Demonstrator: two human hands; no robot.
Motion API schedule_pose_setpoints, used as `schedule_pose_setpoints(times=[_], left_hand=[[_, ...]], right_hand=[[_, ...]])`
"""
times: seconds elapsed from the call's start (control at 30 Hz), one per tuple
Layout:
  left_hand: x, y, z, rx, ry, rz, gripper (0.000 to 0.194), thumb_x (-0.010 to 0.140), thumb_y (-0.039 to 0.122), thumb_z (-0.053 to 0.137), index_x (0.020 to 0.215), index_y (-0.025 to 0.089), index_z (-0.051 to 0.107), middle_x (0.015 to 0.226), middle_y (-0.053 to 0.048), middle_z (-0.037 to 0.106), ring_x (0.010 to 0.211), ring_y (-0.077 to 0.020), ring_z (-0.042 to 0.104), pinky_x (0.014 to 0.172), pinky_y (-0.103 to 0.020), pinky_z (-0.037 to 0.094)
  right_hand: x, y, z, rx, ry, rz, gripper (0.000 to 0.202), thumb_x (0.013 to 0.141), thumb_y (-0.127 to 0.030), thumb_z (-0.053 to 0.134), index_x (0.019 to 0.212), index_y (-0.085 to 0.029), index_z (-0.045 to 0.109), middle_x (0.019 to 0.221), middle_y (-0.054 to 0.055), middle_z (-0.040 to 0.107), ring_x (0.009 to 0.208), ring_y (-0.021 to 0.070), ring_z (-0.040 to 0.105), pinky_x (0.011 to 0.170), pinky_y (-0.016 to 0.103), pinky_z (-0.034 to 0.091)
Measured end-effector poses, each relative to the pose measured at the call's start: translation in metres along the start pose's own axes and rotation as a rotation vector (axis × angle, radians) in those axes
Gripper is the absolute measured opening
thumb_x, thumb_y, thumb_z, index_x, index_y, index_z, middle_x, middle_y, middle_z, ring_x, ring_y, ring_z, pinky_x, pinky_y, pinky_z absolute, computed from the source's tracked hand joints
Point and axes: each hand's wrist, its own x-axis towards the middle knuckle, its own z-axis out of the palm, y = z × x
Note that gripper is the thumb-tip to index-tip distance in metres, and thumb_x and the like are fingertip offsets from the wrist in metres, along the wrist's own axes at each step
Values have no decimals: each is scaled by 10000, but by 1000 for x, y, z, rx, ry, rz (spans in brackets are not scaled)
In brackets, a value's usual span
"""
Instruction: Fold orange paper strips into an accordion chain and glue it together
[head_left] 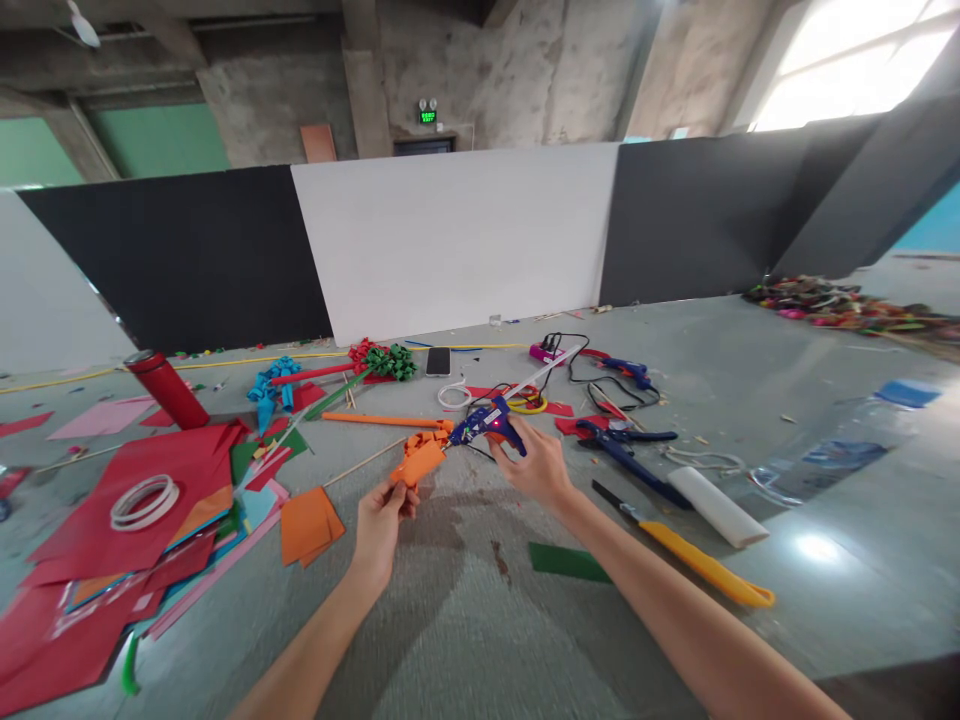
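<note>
Grey floor (465,640) runs up to a white panel (457,245). Leftmost from where I stand, red sheets (82,545) lie under white tape rings (120,512), a red flask (174,393) just behind. Next, orange paper squares (304,530) lie flat. Beside them the left hand (379,530) pinches an orange paper strip (418,464) between thumb and fingers. At its far end points a blue glue gun (476,424), the right hand (538,462) closed round its handle; whether nozzle and paper touch, I can't tell. Farther right: a yellow-handled blade (705,565), a white roll (718,508), a clear bottle (832,460).
</note>
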Motion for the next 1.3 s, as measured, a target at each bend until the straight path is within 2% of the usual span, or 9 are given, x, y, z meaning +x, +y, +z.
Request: schedule_pose_setpoints(times=[0.43,0.67,1.1,1.3], left_hand=[[1,0,0,2,-12,8,351,689,444,772,613,118,666,628,-44,641,509,-101,513,531,-246,389],[0,4,1,-47,7,-13,345,649,432,793,605,118,658,625,-38,635,516,-98,503,538,-243,383],[1,6,2,-173,53,-74,313,583,360,830,619,106,651,625,-41,634,510,-93,510,540,-245,401],[2,6,0,-205,53,-44,306,598,363,824,612,118,641,619,-29,624,522,-99,519,545,-248,415]], right_hand=[[0,0,0,-3,38,-26,322,881,-375,574,1123,-174,645,1010,126,748,847,267,727,744,346,566],[2,0,-1,23,0,-28,321,897,-371,557,1146,-186,641,1044,126,742,906,274,722,781,360,571],[1,3,-2,-3,-30,-35,291,887,-342,573,1130,-197,641,1029,116,741,879,266,720,758,346,565],[4,2,-1,-10,-37,59,326,895,-398,566,1130,-181,631,995,118,736,848,259,705,755,337,537]])
